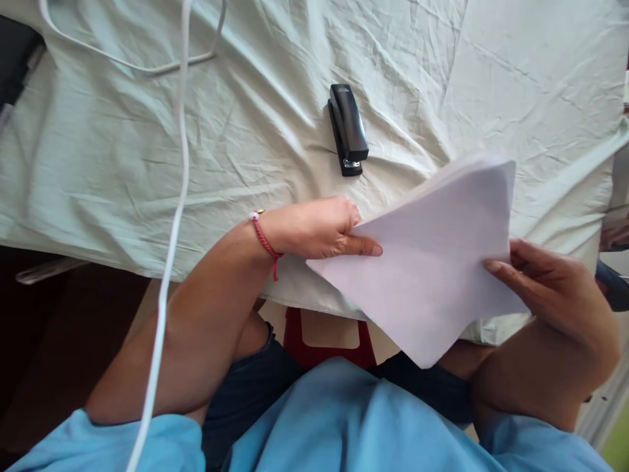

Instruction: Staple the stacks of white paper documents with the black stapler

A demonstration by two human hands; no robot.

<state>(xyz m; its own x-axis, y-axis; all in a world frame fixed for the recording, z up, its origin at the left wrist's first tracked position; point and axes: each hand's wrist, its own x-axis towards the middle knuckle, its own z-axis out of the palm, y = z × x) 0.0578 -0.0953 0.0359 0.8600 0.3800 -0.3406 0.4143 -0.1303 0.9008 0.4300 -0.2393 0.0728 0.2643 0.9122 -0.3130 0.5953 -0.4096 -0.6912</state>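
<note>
A stack of white paper sheets (432, 262) is held at a tilt over the table's front edge, between both hands. My left hand (331, 229) grips the stack's left side, thumb on top and the other fingers curled at the edge or beneath. On the right side, my right hand (550, 282) pinches the sheets between thumb and fingers; part of its fingers is hidden behind the paper. A black stapler (348, 130) lies on the cloth beyond my left hand, touched by neither hand.
A wrinkled pale cloth (255, 118) covers the table. One white cable (183, 151) runs down the left of the view, with a loop at the top left. A dark object (17, 59) sits at the far left edge. Below the table edge is a red seat edge (295, 341).
</note>
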